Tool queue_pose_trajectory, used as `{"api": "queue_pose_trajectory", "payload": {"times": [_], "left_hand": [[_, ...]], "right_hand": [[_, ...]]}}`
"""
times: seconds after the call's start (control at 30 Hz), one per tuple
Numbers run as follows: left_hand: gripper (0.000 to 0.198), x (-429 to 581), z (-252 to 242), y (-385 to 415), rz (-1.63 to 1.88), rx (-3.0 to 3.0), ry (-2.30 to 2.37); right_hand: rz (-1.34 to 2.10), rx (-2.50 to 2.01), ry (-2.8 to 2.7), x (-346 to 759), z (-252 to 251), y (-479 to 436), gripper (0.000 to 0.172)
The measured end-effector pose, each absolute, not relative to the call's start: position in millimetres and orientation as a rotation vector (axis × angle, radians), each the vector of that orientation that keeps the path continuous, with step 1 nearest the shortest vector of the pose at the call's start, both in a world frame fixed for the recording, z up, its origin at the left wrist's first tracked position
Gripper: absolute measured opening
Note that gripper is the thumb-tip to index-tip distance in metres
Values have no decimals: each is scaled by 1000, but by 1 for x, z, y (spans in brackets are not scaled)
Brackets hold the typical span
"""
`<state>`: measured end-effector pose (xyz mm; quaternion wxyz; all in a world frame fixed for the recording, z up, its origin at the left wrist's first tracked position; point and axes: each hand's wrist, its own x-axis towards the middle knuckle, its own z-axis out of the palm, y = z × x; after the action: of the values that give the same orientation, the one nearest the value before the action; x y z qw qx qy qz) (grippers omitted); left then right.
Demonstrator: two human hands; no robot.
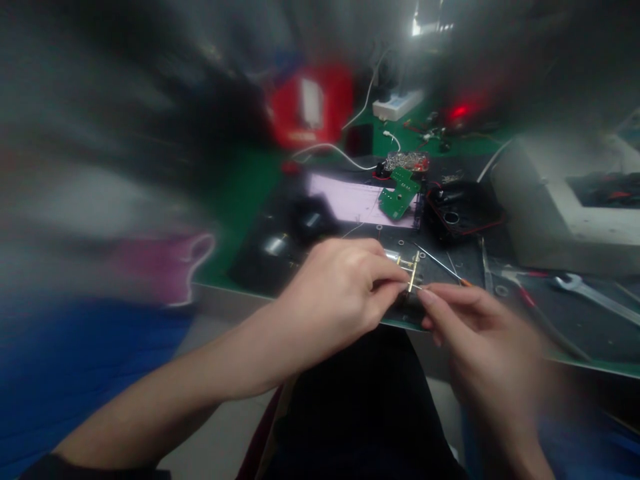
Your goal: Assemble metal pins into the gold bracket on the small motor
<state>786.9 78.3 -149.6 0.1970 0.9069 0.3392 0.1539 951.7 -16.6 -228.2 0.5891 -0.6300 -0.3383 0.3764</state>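
Roughly: green mat (pixel 240 200) covers the bench, white box (pixel 560 220) far right, green PCB (pixel 399 193) further back, wrench (pixel 595 297) right. Left hand (pixel 340 293) and right hand (pixel 475 327) meet at the bench edge, both pinching a small brass part (pixel 413 272) between fingertips. Heavy blur.

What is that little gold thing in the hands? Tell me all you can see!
The little gold part is a thin, shiny, brass-looking bar standing almost upright, with short pins sticking out sideways. The left hand pinches it from one side, the right hand meets it with fingertips from the other. It sits just above the dark mat near the table's front edge. Blur hides finer detail.
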Motion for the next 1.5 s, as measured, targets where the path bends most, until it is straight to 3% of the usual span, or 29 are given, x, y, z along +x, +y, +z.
{"api": "queue_pose_trajectory", "payload": {"times": [0.2, 0.4, 0.57, 0.8, 1.13, 1.5], "left_hand": [[16, 787, -150, 79, 429, 2517, 952], [17, 786, -151, 80, 453, 2511, 923], [16, 786, -153, 79, 492, 2500, 910], [17, 784, -158, 80, 500, 2438, 920], [16, 780, -168, 71, 608, 2284, 925], [15, 776, -171, 70, 636, 2240, 900]], "right_hand": [[1013, -1399, -721, 953, -234, -15, 32], [852, -1468, -723, 944, -233, -17, 35], [814, -1448, -773, 937, -237, -21, 33], [501, -1503, -1042, 928, -235, -33, 12], [507, -1500, -1086, 927, -237, -33, 15], [271, -1521, -1419, 954, -227, -40, 19]]}}
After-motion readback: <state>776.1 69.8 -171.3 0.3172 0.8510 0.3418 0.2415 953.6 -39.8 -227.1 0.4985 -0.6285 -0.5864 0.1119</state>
